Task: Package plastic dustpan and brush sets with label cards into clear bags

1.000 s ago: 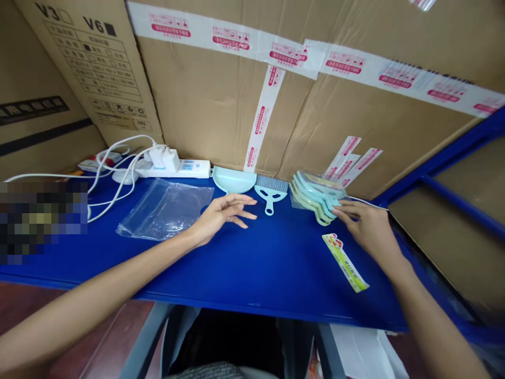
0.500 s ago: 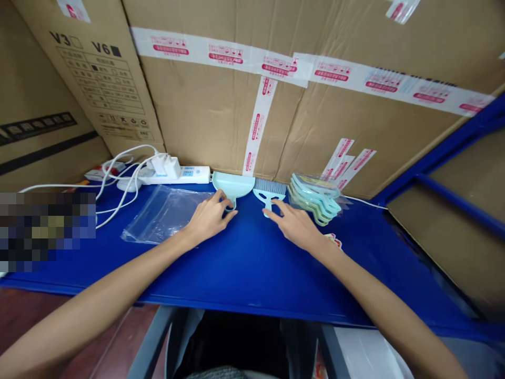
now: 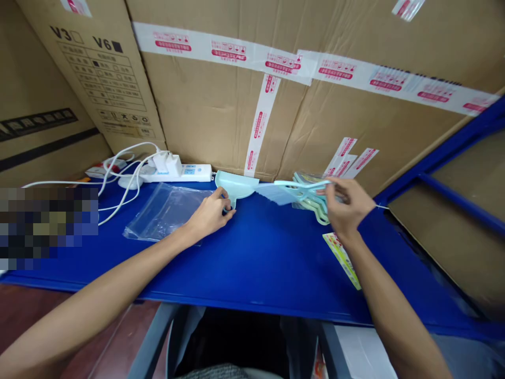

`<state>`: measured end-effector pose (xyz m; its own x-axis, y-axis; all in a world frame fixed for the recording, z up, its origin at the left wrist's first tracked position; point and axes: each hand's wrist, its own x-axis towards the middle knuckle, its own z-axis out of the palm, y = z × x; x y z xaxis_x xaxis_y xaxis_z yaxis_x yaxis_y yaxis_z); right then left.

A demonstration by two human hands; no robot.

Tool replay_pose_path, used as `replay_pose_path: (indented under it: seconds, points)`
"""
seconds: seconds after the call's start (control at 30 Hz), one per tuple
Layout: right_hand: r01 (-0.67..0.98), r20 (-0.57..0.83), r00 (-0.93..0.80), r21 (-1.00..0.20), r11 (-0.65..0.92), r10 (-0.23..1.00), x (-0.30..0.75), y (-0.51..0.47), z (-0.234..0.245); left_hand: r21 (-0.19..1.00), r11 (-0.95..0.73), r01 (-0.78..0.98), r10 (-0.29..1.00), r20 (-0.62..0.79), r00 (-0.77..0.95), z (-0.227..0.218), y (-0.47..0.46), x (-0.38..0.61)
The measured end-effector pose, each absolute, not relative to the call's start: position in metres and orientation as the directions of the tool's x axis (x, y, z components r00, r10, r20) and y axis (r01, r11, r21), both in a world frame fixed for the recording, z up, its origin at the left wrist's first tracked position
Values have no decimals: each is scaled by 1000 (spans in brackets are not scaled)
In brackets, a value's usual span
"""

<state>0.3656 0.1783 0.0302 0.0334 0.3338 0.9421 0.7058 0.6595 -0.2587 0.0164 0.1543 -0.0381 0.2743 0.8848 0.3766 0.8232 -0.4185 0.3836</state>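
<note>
While the left hand (image 3: pixel 211 213) rests low on the blue table (image 3: pixel 256 263) near the middle of the frame, its fingers are curled and pinch the short handle of a pale blue mini dustpan (image 3: pixel 239 184). This dustpan lies flat on the table, with its wide edge touching the foot of the big cardboard box (image 3: pixel 221 116) behind it. Right of centre, the right hand (image 3: pixel 347 208) is raised above the table and pinches the handle of a matching mini brush (image 3: pixel 294 185). The brush is held almost level, and its blurred bristles point left, near the dustpan but apart from it. Just under the right hand stands a stack of packed dustpan sets (image 3: pixel 313 205) in blue and green. A printed label card (image 3: pixel 342 259) lies on the table below the right wrist. Left of the left hand lies a clear plastic bag (image 3: pixel 165 210), and behind the bag a white power strip (image 3: pixel 185 172) with white cables.
</note>
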Motion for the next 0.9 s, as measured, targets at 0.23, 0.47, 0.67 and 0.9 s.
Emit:
replay_pose_path:
  seconds: [0.23,0.47,0.67,0.9]
  points:
    - [100,492,306,-868,486,815,369,167,43,503,-644,577,748,255,613,-8,162,-19]
    - [-86,55,91,-994,63,994,345,148,36,653,-612,445,663,117,740,5,165,-34]
    - [-161,14,50,-987,21,999,347,150,32,642,-607,467,681,117,723,0,160,-22]
    - [-161,500,317,-809,565,806,351,143,43,618,-608,499,702,125,701,-6,156,-12]
